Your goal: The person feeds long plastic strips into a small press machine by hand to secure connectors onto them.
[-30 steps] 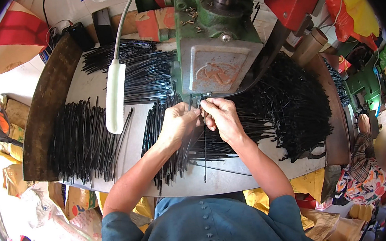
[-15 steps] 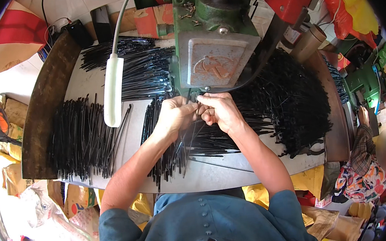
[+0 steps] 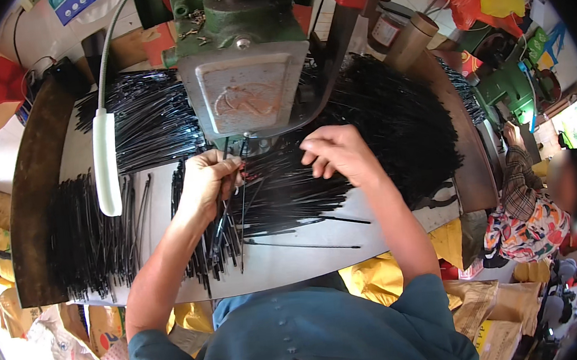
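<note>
The left hand (image 3: 204, 182) pinches a few thin black rods (image 3: 221, 229) between thumb and fingers, their ends trailing from it toward the person, over the grey metal worktop (image 3: 296, 264). Just beyond that hand stands a green metal machine (image 3: 244, 66). The right hand (image 3: 341, 153), loosely curled and seemingly empty, hovers apart, beside a dense heap of black rods (image 3: 402, 134).

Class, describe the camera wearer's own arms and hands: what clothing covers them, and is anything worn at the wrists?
The left hand and right hand are both bare, with nothing visible at the wrists. The forearms are uncovered below short, plain blue-teal sleeves, part of a matching shirt.
</note>
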The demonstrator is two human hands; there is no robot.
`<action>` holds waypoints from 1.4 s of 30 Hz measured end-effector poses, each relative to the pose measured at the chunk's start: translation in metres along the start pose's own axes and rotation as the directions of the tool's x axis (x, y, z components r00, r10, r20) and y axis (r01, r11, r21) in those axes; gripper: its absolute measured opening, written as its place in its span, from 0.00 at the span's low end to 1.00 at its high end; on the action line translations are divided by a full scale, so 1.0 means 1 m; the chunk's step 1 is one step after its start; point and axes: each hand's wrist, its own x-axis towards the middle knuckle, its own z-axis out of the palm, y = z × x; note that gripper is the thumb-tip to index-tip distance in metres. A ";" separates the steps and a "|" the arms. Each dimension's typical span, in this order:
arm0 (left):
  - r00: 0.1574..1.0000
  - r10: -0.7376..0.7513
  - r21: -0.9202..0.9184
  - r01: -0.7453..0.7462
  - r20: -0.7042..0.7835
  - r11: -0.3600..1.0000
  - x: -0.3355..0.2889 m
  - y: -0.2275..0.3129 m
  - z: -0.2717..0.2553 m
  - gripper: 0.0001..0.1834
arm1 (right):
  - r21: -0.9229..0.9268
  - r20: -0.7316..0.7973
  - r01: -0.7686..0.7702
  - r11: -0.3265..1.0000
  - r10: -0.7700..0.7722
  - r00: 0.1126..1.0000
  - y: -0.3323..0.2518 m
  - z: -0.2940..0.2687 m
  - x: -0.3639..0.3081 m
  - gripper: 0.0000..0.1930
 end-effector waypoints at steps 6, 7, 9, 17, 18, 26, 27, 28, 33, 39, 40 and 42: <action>1.000 -0.030 0.225 0.030 -0.002 0.974 -0.009 0.021 -0.012 0.08 | -0.259 -0.176 0.045 0.965 -0.093 0.980 -0.004 -0.049 -0.024 0.06; 0.999 -0.038 0.316 0.040 -0.012 0.948 -0.014 0.029 -0.020 0.08 | -0.303 -0.188 0.040 0.952 -0.100 0.977 -0.001 -0.054 -0.028 0.06; 0.998 0.000 0.557 0.032 -0.058 0.830 -0.023 0.041 -0.046 0.05 | -0.399 -0.199 0.034 0.916 -0.123 0.972 0.000 -0.061 -0.038 0.05; 0.824 0.527 0.974 -0.126 0.209 -0.189 -0.052 0.036 -0.068 0.09 | -0.971 -0.079 0.007 0.238 -0.351 0.933 0.024 -0.041 -0.029 0.06; 0.834 0.489 0.966 -0.195 0.256 -0.172 -0.051 0.033 -0.050 0.09 | -0.988 -0.073 -0.012 0.155 -0.393 0.917 0.031 -0.039 -0.024 0.06; 0.857 0.314 0.912 -0.383 0.410 -0.144 -0.027 -0.021 0.024 0.09 | -0.993 -0.115 -0.093 0.069 -0.476 0.872 0.057 -0.018 -0.004 0.09; 0.852 0.315 0.909 -0.391 0.417 -0.144 -0.024 -0.025 0.025 0.09 | -0.990 -0.137 -0.107 0.089 -0.497 0.857 0.060 -0.019 -0.002 0.08; 0.851 0.314 0.907 -0.401 0.420 -0.126 -0.022 -0.028 0.025 0.09 | -0.987 -0.158 -0.118 0.109 -0.517 0.842 0.062 -0.020 -0.001 0.07; 0.849 0.349 0.896 -0.441 0.397 0.054 -0.020 -0.028 0.018 0.06 | -0.886 -0.317 -0.130 0.445 -0.378 0.870 0.036 -0.029 -0.020 0.08; 0.861 0.444 0.663 -0.485 0.249 0.570 -0.015 -0.022 0.014 0.02 | -0.647 -0.201 0.267 0.714 -0.498 0.844 0.027 -0.025 -0.030 0.04; 0.914 0.359 0.580 -0.398 0.187 0.711 -0.016 -0.017 0.017 0.02 | -0.428 -0.178 0.214 0.878 -0.314 0.932 0.020 -0.016 -0.032 0.04; 0.966 0.229 0.493 -0.259 0.121 0.831 -0.020 -0.005 0.018 0.02 | -0.200 -0.019 0.121 0.972 -0.127 0.992 0.018 -0.002 -0.027 0.09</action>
